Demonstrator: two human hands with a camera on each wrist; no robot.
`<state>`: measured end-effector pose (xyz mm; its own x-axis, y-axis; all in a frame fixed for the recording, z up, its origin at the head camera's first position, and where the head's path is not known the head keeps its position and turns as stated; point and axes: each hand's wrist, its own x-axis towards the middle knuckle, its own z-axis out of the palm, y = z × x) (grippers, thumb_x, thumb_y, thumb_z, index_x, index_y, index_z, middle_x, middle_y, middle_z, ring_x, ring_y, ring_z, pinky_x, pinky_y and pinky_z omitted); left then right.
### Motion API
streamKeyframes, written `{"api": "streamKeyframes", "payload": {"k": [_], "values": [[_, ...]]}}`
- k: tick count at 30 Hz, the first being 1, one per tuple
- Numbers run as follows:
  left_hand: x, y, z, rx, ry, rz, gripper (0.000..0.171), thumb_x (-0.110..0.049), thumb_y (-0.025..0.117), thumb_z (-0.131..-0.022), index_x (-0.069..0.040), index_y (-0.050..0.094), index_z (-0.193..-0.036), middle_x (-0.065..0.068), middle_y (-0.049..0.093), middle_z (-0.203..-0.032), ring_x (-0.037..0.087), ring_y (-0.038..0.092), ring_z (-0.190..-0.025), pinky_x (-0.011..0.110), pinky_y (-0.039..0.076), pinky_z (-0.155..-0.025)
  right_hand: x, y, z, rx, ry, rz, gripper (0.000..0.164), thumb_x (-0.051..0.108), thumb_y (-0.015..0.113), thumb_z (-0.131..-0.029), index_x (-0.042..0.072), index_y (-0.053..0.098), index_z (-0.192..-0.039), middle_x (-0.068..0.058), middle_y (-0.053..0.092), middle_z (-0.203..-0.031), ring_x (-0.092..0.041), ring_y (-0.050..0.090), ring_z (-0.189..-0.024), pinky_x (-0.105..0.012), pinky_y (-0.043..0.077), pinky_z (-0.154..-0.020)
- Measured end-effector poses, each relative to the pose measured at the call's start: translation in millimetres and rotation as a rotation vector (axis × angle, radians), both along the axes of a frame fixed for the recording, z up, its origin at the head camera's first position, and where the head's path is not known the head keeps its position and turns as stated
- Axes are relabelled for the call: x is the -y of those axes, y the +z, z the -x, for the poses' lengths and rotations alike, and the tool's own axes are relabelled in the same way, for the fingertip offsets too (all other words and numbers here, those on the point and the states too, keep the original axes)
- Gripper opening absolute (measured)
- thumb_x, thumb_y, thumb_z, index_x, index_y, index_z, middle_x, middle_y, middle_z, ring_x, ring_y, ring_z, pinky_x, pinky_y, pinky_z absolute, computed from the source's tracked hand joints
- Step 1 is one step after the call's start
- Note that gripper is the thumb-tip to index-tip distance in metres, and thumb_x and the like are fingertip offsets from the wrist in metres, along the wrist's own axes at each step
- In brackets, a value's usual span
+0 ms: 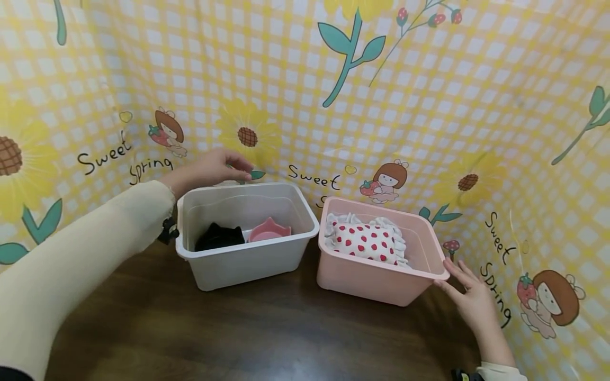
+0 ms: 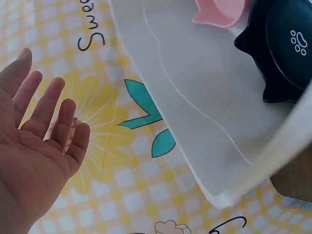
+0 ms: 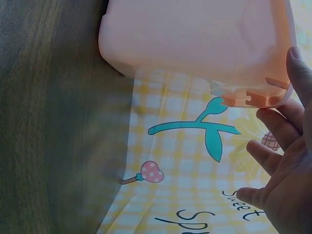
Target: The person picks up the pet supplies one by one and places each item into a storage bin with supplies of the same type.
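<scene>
My left hand (image 1: 216, 168) hovers behind the far rim of a white plastic bin (image 1: 248, 262), its fingers loosely spread and holding nothing; the left wrist view shows the bare palm. Inside that bin lie a black cat-eared dish (image 2: 292, 48) with a paw print and a pink cat-eared dish (image 1: 270, 230). With thumb and forefinger, my right hand (image 1: 472, 301) pinches the near right rim corner of a pink plastic bin (image 1: 367, 280); the other fingers extend free in the right wrist view. A ruffled white cushion (image 1: 364, 242) with red strawberries lies in the pink bin.
Both bins stand side by side on a dark wooden table (image 1: 286, 338), angled towards each other. A yellow checked cloth (image 1: 286, 79) with flowers and printed girls rises behind them and along both sides, close to the bins' far rims.
</scene>
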<state>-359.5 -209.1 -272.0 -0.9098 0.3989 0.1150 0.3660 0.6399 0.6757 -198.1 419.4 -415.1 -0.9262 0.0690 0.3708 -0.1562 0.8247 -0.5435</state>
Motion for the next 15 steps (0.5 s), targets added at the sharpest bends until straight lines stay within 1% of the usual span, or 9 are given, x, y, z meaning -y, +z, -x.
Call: {"api": "streamKeyframes", "payload": {"k": [4,6,8,10,13,15], "values": [[9.3,2.2,-15.2,-0.01,0.016,-0.008,0.039,-0.039,0.074,-0.095,-0.015,0.072,-0.127,0.01,0.066,-0.137,0.029,0.054,-0.134,0.054,0.048,-0.103,-0.1,1.5,0.0,0.004,0.015,-0.01,0.064,0.039,0.076,-0.093,0.011,0.056,-0.147,-0.024,0.049,-0.149,-0.052,0.037,-0.144,-0.069,0.008,-0.12],[12.6,1.9,-23.6,-0.015,0.021,-0.014,0.038,-0.038,0.075,-0.095,-0.016,0.072,-0.126,0.009,0.065,-0.138,0.029,0.051,-0.137,0.054,0.049,-0.102,-0.3,0.2,-0.1,0.002,0.018,-0.015,0.064,0.039,0.076,-0.093,0.01,0.056,-0.147,-0.024,0.049,-0.15,-0.051,0.037,-0.144,-0.068,0.008,-0.12],[15.4,1.3,-32.6,-0.023,0.024,-0.023,0.037,-0.036,0.074,-0.095,-0.016,0.072,-0.126,0.009,0.066,-0.136,0.029,0.054,-0.133,0.052,0.051,-0.098,-0.4,-1.5,-0.1,-0.005,0.022,-0.02,0.064,0.038,0.076,-0.093,0.01,0.056,-0.147,-0.026,0.048,-0.15,-0.051,0.037,-0.143,-0.067,0.008,-0.121],[18.5,-0.2,-41.1,-0.039,0.022,-0.027,0.036,-0.035,0.074,-0.096,-0.015,0.073,-0.126,0.008,0.067,-0.134,0.028,0.06,-0.124,0.049,0.054,-0.093,-0.2,-3.0,-0.1,-0.017,0.028,-0.029,0.063,0.037,0.075,-0.094,0.009,0.056,-0.147,-0.028,0.048,-0.15,-0.052,0.038,-0.143,-0.066,0.009,-0.121],[23.0,-3.1,-54.2,-0.054,0.022,-0.02,0.036,-0.036,0.073,-0.096,-0.015,0.073,-0.126,0.009,0.069,-0.131,0.029,0.066,-0.115,0.047,0.056,-0.09,0.9,-3.4,-0.8,-0.033,0.034,-0.04,0.063,0.036,0.075,-0.094,0.009,0.055,-0.148,-0.029,0.048,-0.15,-0.052,0.039,-0.142,-0.066,0.01,-0.121],[26.7,-5.5,-63.2,-0.06,0.031,-0.018,0.038,-0.037,0.074,-0.095,-0.016,0.073,-0.126,0.008,0.069,-0.131,0.03,0.065,-0.117,0.048,0.056,-0.092,2.2,-2.8,-1.7,-0.046,0.038,-0.042,0.063,0.035,0.075,-0.094,0.009,0.055,-0.148,-0.028,0.048,-0.15,-0.052,0.04,-0.141,-0.067,0.01,-0.121]]}}
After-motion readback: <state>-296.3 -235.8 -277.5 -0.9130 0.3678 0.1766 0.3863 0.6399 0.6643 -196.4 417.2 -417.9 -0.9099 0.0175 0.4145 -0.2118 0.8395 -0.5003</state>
